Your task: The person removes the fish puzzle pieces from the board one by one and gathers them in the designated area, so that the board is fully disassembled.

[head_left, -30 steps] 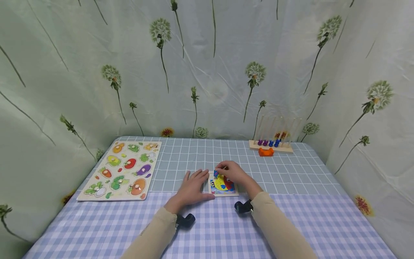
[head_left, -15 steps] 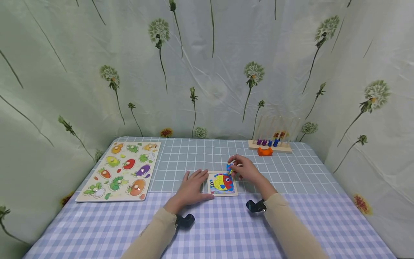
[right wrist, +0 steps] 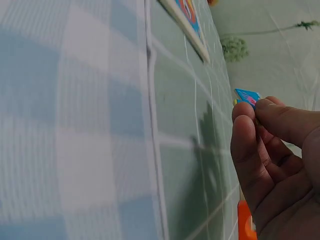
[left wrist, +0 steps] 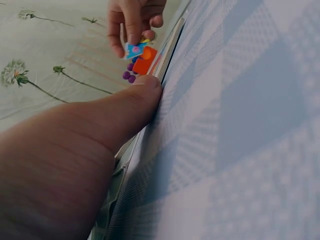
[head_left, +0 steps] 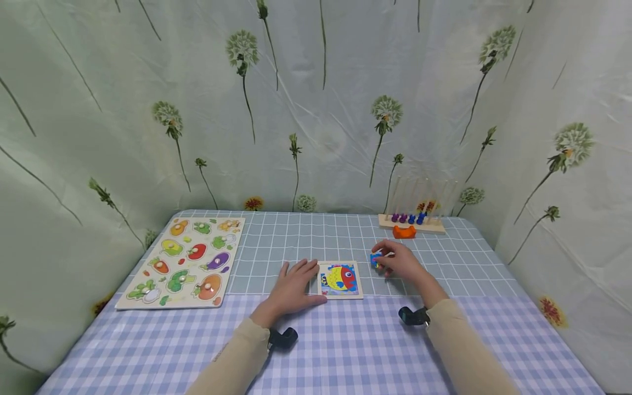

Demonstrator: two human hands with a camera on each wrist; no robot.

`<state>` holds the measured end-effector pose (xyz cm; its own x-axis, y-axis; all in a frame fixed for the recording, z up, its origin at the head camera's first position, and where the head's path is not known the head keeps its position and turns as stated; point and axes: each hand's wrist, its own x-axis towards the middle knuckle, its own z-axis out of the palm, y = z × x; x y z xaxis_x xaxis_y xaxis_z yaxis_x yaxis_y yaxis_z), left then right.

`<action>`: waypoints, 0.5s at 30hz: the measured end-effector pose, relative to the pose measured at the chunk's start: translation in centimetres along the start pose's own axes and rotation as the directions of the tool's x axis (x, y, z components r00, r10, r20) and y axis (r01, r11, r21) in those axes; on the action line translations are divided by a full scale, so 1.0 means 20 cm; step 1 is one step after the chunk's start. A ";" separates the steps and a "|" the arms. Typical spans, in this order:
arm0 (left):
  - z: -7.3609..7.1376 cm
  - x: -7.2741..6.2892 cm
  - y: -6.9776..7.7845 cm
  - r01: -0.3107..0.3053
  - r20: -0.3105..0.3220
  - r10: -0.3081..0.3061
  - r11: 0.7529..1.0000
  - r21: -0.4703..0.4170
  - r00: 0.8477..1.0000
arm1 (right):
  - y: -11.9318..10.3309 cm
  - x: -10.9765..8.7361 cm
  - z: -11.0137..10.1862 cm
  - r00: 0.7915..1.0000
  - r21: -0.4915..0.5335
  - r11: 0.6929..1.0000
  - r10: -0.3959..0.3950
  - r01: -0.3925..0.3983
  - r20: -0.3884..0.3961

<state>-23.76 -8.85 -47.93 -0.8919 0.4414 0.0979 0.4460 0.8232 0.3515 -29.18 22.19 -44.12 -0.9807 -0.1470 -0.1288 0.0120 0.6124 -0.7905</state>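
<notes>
My right hand [head_left: 404, 263] pinches a small blue puzzle piece [head_left: 376, 260] between thumb and fingers, to the right of a fish puzzle. In the right wrist view the piece [right wrist: 247, 95] shows blue with a pink mark and a bit of yellow, raised over the grey cloth. The fish puzzle is a small square board with a pale wooden frame [head_left: 340, 297]; its picture has a yellow body and a red head. Spread at the board's left side lies my left hand [head_left: 292, 286], its fingertips at the upper left corner and its thumb [left wrist: 142, 92] along the lower edge.
A large vegetable peg board [head_left: 190, 260] lies on the left. At the back right stands a wooden rack [head_left: 434, 227] with upright pegs and purple and blue pieces, an orange curved piece [head_left: 405, 232] before it. Floral curtains [head_left: 336, 109] hang behind the table.
My right hand has lifted the blue piece from over the puzzle's upper left and carried it right, past the board, above the grey cloth. My left hand has stayed in place.
</notes>
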 end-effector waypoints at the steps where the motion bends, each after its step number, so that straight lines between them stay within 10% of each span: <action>1: 0.00 0.00 0.00 -0.001 -0.002 0.001 1.000 0.001 1.000 | 0.01 0.00 -0.01 1.000 -0.006 1.000 0.006 -0.006 -0.005; 15: 0.00 0.00 0.00 -0.003 -0.007 0.003 1.000 -0.006 1.000 | 0.10 -0.01 -0.07 0.998 -0.097 0.994 0.055 -0.057 -0.023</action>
<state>-23.66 -8.86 -47.92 -0.8911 0.4413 0.1055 0.4482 0.8195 0.3571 -29.31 24.50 -44.93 -0.9828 -0.0950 -0.1582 0.0489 0.6925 -0.7197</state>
